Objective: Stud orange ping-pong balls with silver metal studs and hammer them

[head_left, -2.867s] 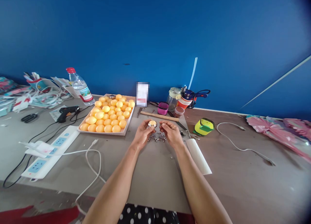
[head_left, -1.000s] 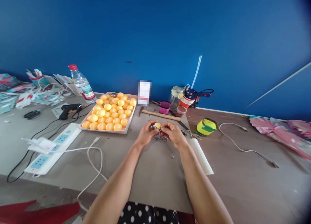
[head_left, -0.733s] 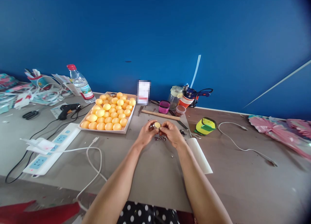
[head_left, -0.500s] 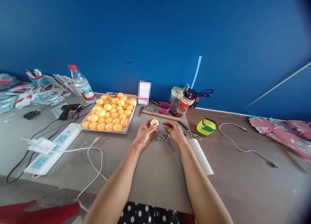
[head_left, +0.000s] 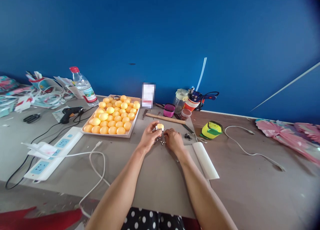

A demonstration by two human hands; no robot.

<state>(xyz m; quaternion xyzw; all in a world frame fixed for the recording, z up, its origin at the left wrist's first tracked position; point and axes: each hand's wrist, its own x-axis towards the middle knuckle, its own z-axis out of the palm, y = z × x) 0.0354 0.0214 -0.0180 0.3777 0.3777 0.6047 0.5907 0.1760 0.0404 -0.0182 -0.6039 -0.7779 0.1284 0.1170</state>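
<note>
Between the thumb and fingers of my left hand (head_left: 149,136) is a yellow ball (head_left: 160,126) with shiny silver pieces around its side. My right hand (head_left: 173,139) is just to the right of it, low over the table, fingers bent together; whether anything is between the fingertips is too small to tell. Small silver beads (head_left: 162,143) lie on the grey table between the hands, some of them hidden by my right hand. To the left, a shallow box (head_left: 128,134) holds several plain yellow balls (head_left: 112,123).
A hammer (head_left: 166,118) lies beyond my hands, near a purple container (head_left: 169,110) and a jar (head_left: 181,100). At right are a white roll (head_left: 205,160) and a yellow-green container (head_left: 212,129). A power strip (head_left: 53,153), cables and a bottle (head_left: 85,88) stand left.
My right hand has moved left and down, closer to the ball and over the beads. My left hand still holds the ball, which has shifted slightly.
</note>
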